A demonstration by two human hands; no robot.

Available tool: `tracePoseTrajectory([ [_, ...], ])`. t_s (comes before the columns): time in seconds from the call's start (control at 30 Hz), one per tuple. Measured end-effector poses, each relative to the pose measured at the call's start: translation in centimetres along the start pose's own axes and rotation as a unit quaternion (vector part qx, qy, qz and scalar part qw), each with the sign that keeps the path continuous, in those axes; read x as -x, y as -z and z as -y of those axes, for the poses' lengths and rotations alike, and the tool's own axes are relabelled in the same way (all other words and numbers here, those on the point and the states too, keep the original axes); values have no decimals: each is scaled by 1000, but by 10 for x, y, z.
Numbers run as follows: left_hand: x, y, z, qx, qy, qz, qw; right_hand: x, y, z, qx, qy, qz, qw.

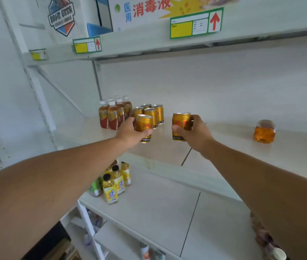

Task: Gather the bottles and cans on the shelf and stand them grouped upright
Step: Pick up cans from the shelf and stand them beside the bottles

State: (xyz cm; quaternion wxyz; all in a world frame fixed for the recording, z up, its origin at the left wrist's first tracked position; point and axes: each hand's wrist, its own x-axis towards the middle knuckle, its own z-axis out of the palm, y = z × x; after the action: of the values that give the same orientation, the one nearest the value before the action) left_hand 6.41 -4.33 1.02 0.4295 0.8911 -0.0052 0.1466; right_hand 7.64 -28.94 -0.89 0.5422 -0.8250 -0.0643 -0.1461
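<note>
On the white middle shelf (224, 147) several brown tea bottles (112, 117) with white caps stand upright at the back left. Right beside them several gold cans (153, 112) stand in a group. My left hand (130, 132) grips a gold can (143, 123), tilted slightly, just in front of that group. My right hand (195, 133) holds a second gold can (180, 121) upright, a little to the right. An amber bottle (264, 132) lies on its side at the far right of the shelf.
The shelf below (167, 203) carries several yellow juice bottles (114, 184) at its left end. Above, another shelf edge (149, 44) bears price tags and a printed box. A slanted white upright post (36, 87) stands at the left. Small items sit on lower shelves.
</note>
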Motion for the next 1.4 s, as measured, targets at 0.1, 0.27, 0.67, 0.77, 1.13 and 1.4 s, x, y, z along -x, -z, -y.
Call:
tracePoseTrajectory([
  [0.1, -8, 15, 19, 0, 21, -19, 1000, -3, -23, 0, 12, 22, 13, 1000],
  [0.27, -28, 31, 46, 24, 32, -22, 999, -15, -52, 8, 29, 15, 20, 999],
  [0.67, -110, 54, 106, 74, -31, 34, 996, -51, -144, 39, 86, 0, -47, 995],
  [0.77, -128, 45, 114, 73, -49, 50, 995, -61, -161, 35, 102, -7, -75, 992],
  [1.13, -150, 33, 129, 97, -58, 92, 989, -83, -186, 24, 117, -7, -89, 989],
  [1.4, -166, 28, 136, 54, -96, 117, 987, -94, -188, 15, 119, -13, -102, 988],
])
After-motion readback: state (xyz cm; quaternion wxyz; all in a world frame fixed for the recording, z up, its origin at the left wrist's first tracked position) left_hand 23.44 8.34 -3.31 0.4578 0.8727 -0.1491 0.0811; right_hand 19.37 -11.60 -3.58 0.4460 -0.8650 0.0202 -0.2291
